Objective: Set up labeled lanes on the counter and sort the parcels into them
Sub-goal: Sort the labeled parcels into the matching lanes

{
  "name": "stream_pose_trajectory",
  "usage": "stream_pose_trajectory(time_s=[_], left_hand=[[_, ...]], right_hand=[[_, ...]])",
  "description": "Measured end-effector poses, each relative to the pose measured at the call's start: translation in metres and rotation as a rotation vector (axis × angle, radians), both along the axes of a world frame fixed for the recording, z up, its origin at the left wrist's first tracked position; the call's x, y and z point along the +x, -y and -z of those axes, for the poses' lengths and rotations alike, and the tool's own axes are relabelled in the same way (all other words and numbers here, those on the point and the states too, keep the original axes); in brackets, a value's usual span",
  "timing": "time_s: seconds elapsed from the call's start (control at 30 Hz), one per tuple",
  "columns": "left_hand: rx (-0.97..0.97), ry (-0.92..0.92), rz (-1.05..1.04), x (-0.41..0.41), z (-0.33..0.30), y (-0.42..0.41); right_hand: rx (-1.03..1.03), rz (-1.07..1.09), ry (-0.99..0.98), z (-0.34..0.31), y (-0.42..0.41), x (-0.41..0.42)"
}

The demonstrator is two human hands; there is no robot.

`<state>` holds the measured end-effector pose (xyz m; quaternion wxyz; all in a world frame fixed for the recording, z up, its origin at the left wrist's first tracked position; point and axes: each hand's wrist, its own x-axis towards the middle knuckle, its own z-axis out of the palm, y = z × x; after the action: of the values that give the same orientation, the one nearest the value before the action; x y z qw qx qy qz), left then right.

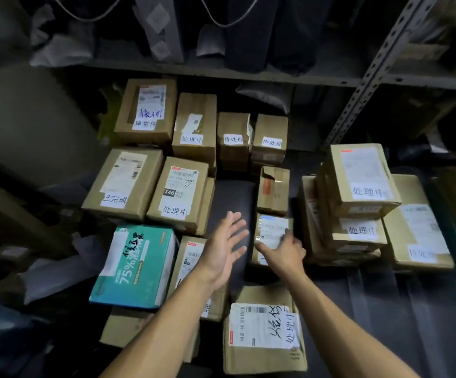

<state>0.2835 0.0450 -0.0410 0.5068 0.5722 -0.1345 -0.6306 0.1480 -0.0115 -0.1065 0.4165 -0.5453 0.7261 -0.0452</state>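
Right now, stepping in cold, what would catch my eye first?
Probably the teal box marked 75%, bright among brown cartons at lower left. Next, the two bare arms reaching in: the left hand spread open above the dark counter, the right hand on a small labeled parcel mid-frame.

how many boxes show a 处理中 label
5: back-row box second from left, X46 box, top box of the right stack, box beneath it, nearest box. A label under the left forearm is covered, so there may be more.
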Motion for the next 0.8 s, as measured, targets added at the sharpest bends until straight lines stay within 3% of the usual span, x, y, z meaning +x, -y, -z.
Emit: stream_pose_trajectory(time_s=[0.13, 0.27, 0.47, 0.67, 0.8], left_hand=[[0.034, -0.003, 0.042, 0.002, 0.016, 0.009], [0.056, 0.004, 0.066, 0.005, 0.023, 0.013], [0.066, 0.175, 0.074, 0.013, 0.022, 0.014], [0.197, 0.359, 0.244, 0.009, 0.035, 0.019], [0.114, 0.235, 0.215, -0.001, 0.032, 0.017]], right_hand=[[0.059, -0.082, -0.185, 0.015, -0.002, 0.017], [0.071, -0.081, -0.229, 0.025, -0.004, 0.020], [-0.034, -0.039, -0.060, 0.019, -0.013, -0.006], [-0.199, -0.074, 0.110, -0.007, -0.018, -0.010], [-0.300, -0.163, 0.222, -0.034, -0.021, -0.009]])
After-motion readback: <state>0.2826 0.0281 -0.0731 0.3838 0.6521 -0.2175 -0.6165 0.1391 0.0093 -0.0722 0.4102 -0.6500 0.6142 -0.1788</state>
